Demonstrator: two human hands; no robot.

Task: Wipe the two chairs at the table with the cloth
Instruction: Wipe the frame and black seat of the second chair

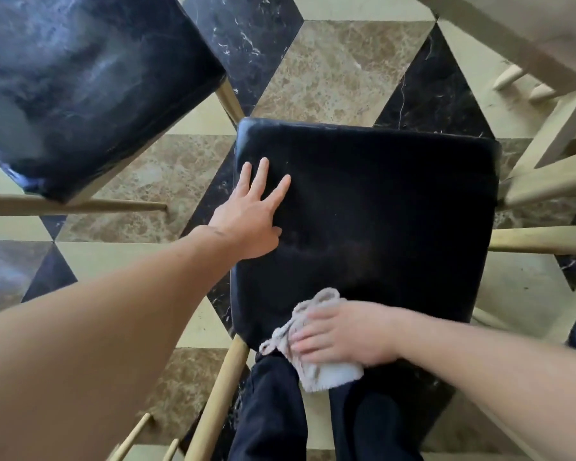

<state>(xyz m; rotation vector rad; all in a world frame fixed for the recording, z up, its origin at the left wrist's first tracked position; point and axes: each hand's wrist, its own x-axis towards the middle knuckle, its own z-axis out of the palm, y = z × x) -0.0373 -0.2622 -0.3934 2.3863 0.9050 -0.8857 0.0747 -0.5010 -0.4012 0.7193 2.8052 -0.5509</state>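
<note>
The near chair point(379, 207) has only its front edge under the cloth point(316, 367), so most of the seat could get missed, and the second chair point(90, 81) too; the left hand point(250, 221) rests flat, fingers spread, steadying it, while the right hand point(343, 334) presses the cloth with straight fingers, which may slip off the bunched rag
</note>
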